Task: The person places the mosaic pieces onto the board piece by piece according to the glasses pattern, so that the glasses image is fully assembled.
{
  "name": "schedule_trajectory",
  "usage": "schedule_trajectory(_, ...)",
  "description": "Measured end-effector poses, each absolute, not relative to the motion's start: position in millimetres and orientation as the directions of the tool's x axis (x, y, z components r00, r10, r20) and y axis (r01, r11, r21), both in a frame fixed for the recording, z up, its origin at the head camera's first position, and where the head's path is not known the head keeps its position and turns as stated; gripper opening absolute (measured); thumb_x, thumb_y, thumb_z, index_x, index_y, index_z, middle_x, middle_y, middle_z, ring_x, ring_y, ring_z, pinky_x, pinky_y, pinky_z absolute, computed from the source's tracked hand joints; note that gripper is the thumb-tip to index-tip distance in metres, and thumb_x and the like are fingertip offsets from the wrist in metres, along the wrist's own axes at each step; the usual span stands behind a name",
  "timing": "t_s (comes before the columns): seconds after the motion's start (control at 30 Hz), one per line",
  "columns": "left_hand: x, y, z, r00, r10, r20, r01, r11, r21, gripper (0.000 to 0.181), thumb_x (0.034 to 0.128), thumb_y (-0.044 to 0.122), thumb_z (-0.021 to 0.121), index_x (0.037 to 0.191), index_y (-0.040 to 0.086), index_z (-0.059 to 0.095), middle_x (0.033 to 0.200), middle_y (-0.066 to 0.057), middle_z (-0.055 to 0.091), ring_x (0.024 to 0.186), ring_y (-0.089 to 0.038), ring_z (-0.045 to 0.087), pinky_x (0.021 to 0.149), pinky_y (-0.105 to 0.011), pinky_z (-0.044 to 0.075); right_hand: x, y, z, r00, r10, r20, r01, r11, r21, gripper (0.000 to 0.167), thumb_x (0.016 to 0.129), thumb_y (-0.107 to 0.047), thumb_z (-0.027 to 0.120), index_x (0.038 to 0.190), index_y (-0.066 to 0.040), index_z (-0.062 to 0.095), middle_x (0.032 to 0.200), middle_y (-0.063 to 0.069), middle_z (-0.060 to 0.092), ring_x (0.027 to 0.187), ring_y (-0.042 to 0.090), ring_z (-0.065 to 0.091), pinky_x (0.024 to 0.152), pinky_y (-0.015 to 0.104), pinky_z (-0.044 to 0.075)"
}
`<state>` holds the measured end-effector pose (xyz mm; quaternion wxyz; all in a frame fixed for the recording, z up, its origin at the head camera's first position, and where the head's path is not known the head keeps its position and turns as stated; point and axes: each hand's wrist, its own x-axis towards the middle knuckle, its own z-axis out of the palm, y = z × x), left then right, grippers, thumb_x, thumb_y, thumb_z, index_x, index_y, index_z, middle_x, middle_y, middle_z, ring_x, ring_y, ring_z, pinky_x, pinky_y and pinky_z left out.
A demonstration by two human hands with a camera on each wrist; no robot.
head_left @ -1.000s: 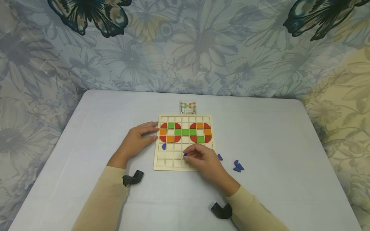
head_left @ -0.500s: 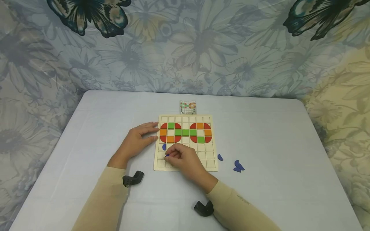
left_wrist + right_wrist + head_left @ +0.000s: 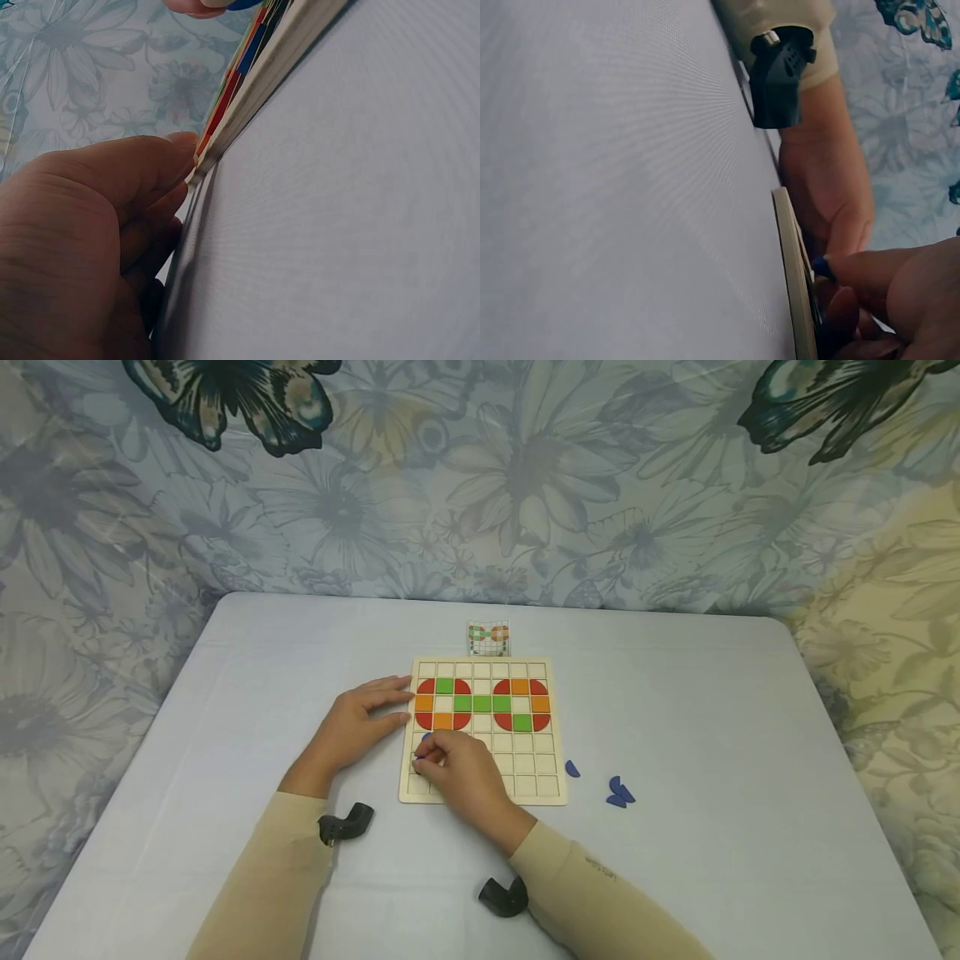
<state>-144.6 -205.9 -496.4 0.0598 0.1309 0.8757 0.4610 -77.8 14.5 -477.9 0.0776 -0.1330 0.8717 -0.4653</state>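
Note:
A pale wooden grid board (image 3: 534, 767) lies mid-table with red, orange and green tiles (image 3: 482, 703) in its upper rows. My left hand (image 3: 348, 727) rests at the board's left edge, its fingers extended and touching the rim. Over the lower left squares, my right hand (image 3: 468, 781) pinches a small blue piece (image 3: 822, 268) between thumb and fingers; the hand mostly hides its shape. Just above those fingertips, another blue piece (image 3: 427, 737) sits in the leftmost column, partly covered.
A small pattern card (image 3: 489, 639) stands behind the board. One blue half-round piece (image 3: 572, 769) lies right of the board, and a little cluster of blue pieces (image 3: 619, 793) lies farther right. White cloth covers the table (image 3: 697, 710), with patterned fabric behind.
My right hand has moved left across the board with the blue piece, from the middle columns to the leftmost column. The left hand has stayed in place.

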Motion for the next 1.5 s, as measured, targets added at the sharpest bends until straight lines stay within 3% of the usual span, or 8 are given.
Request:
schedule_trajectory(0.37, -144.7, -205.8, -496.3, -0.958, 0.287, 0.013, 0.173, 0.540, 0.824, 0.035, 0.0999, 0.019, 0.084, 0.135, 0.015, 0.080, 0.155, 0.010, 0.060, 0.151, -0.018, 0.046, 0.126, -0.051, 0.032, -76.2, 12.3, -476.5, -0.948, -0.318, 0.012, -0.217, 0.620, -0.754, 0.009, 0.096, -0.011, 0.087, 0.097, -0.012, 0.077, 0.085, -0.008, 0.065, 0.080, 0.011, 0.059, 0.070, 0.026, 0.053)
schedule_trajectory(0.67, -145.5, -204.6, -496.8, -0.956, 0.292, 0.017, 0.180, 0.542, 0.821, 0.035, 0.1002, 0.020, 0.083, 0.135, 0.016, 0.080, 0.155, 0.011, 0.060, 0.151, -0.018, 0.045, 0.127, -0.051, 0.031, -75.0, 16.7, -476.2, -0.942, -0.333, -0.031, -0.213, 0.670, -0.711, 0.018, 0.095, -0.017, 0.089, 0.107, -0.010, 0.078, 0.093, -0.005, 0.064, 0.086, 0.013, 0.060, 0.075, 0.027, 0.055)
schedule_trajectory(1.17, -144.3, -204.6, -496.8, -0.959, 0.283, 0.003, 0.166, 0.553, 0.816, 0.037, 0.0997, 0.020, 0.084, 0.136, 0.016, 0.079, 0.156, 0.011, 0.059, 0.153, -0.019, 0.044, 0.127, -0.053, 0.031, -72.9, 18.2, -476.8, -0.948, -0.319, -0.020, -0.212, 0.675, -0.707, 0.018, 0.096, -0.015, 0.088, 0.109, -0.007, 0.079, 0.092, -0.004, 0.063, 0.084, 0.014, 0.059, 0.071, 0.026, 0.053)
schedule_trajectory(1.5, -144.0, -205.4, -495.0, -0.959, 0.282, 0.003, 0.166, 0.554, 0.816, 0.036, 0.1002, 0.020, 0.083, 0.136, 0.015, 0.079, 0.156, 0.010, 0.059, 0.152, -0.019, 0.044, 0.127, -0.052, 0.031, -72.0, 13.7, -474.9, -0.944, -0.330, 0.000, -0.238, 0.681, -0.692, 0.019, 0.097, -0.015, 0.087, 0.112, -0.006, 0.080, 0.101, 0.000, 0.067, 0.091, 0.014, 0.064, 0.078, 0.025, 0.057)
